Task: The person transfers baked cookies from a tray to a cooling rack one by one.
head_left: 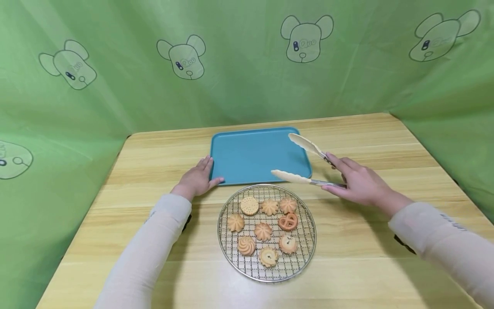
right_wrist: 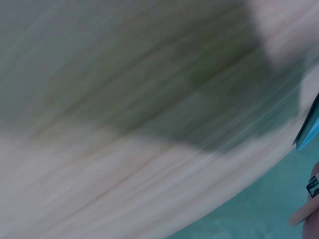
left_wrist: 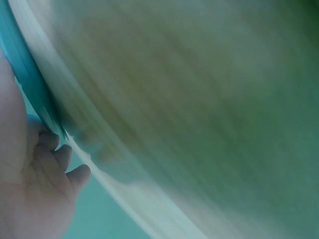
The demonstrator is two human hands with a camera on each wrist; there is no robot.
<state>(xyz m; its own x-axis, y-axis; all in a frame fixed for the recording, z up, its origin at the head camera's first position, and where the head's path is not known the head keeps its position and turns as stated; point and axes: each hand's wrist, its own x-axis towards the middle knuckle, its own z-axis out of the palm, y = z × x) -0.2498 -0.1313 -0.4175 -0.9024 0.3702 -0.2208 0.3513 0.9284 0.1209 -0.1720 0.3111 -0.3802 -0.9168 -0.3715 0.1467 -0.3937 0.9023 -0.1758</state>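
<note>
My right hand [head_left: 360,180] grips a pair of tongs [head_left: 305,179] with metal arms and pale scalloped tips. The tongs' arms are spread apart with nothing between them, over the right part of a blue rectangular tray [head_left: 254,156]. At the tray's front left corner, my left hand [head_left: 197,177] rests against the edge, fingers along the left side and thumb at the front rim. In the left wrist view, its fingertips [left_wrist: 77,175] show beside the tray's edge [left_wrist: 22,57]. Closer to me, several cookies [head_left: 263,231], one pretzel-shaped [head_left: 287,222], lie on a round wire rack [head_left: 305,257].
The wooden table [head_left: 146,171] carries the tray at the back and the rack in front of it. A green curtain [head_left: 247,94] with bear-face drawings hangs behind the table and at both sides. Both wrist views are partly blurred.
</note>
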